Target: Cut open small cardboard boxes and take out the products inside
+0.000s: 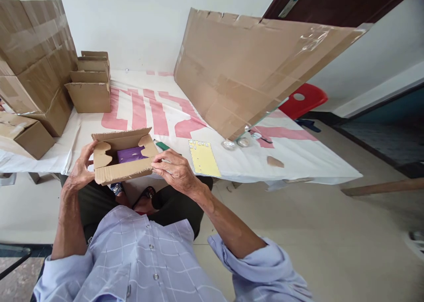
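Observation:
An open cardboard box (122,175) is held between my two hands at the table's front edge, its flaps spread. Inside it lies something purple (130,154), partly hidden by the box walls. My left hand (80,168) grips the box's left end, with the thumb at the front. At the right end, my right hand (174,170) pinches the corner of the box with bent fingers. Just beyond that hand lies a green object (161,145), mostly covered, which may be a cutter. To the right is a yellow sheet (202,159) with small white labels on it.
Stacked taped cartons (39,50) rise at the left, beside several open boxes (89,97) in a row. A large cardboard sheet (238,67) leans across the back right. Rolls of clear tape (243,141) sit at its foot. A red chair (303,101) stands behind.

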The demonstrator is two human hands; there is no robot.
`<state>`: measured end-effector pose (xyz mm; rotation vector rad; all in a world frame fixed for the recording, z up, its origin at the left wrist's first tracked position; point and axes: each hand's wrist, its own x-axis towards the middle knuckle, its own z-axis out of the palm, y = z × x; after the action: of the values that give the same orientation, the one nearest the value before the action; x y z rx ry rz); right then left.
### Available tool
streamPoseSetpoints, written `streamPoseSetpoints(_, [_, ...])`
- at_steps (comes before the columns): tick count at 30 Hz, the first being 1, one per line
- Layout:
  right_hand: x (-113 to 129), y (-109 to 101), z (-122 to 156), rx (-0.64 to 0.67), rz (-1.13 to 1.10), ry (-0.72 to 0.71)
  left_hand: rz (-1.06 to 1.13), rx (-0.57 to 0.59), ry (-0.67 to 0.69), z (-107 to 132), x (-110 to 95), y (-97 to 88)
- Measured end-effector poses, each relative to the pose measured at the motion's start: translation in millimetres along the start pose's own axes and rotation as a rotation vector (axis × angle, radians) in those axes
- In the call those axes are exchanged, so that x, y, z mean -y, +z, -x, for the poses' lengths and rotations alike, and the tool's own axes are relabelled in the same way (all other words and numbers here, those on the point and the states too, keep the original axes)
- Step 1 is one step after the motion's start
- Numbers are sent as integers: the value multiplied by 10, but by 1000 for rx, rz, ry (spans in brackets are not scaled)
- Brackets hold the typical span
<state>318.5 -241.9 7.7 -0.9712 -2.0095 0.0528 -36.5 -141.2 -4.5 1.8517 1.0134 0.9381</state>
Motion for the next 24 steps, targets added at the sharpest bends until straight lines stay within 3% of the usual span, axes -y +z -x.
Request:
streamPoseSetpoints(8, [47, -11, 86, 46, 77, -47, 91, 73, -1, 51, 6, -85])
streamPoseSetpoints(16, [71, 14, -124, 93, 8, 50, 201, 78, -22, 129, 9, -175])
streamPoseSetpoints(20, [42, 39, -249, 160, 31, 73, 155, 21, -52, 145, -137, -98])
streamPoseSetpoints(24, [-43, 82, -399, 292, 78, 69, -33, -43, -92, 88, -297, 62])
